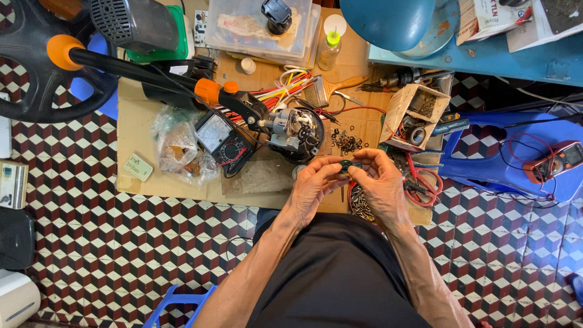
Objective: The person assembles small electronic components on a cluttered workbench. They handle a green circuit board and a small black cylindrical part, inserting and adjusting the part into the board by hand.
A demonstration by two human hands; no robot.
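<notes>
Two hands, left hand [313, 185] and right hand [381, 182], are together pinching one small dark part [347, 165], mostly hidden by fingertips, above one cardboard sheet [136, 115].

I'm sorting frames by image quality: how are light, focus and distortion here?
Head view: even, soft daylight with faint shadows and no harsh glare; both hands, left and right, and the small dark part between them look sharp; wide-angle bending shows at the edges, where the floor tiles curve.
</notes>
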